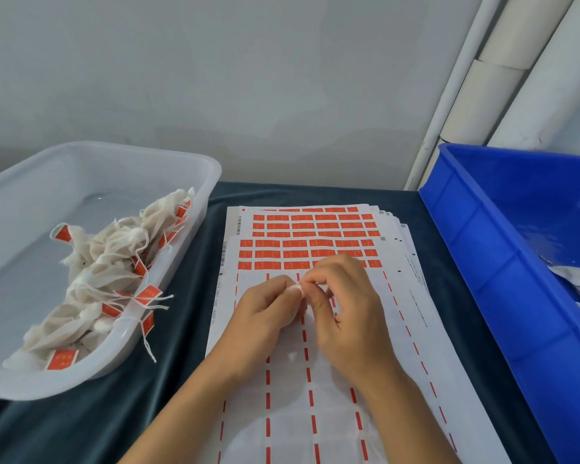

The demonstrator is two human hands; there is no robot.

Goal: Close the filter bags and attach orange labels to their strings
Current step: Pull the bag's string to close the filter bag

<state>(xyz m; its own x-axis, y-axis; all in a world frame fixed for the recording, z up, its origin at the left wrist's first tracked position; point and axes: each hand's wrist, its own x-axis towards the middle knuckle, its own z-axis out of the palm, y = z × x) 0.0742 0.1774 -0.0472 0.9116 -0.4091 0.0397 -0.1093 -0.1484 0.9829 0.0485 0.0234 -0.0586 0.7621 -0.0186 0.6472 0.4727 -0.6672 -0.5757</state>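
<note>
- Head view: the left hand (265, 306) and right hand (344, 296) meet over the label sheet (302, 346), each grip pinched together on a small white filter bag (297, 289), probably to draw it closed.
- Orange labels (295, 253) lie just beyond the fingers, within easy reach.
- The clear tub (195, 209) on the bench (181, 329) holds labelled bags; the blue crate (482, 262) seems to hold unlabelled ones.

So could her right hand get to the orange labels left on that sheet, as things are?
Probably yes. The right hand hovers just below the remaining orange labels on the sheet, with nothing between them. But both hands pinch a small white bag, so its fingers are occupied.
</note>
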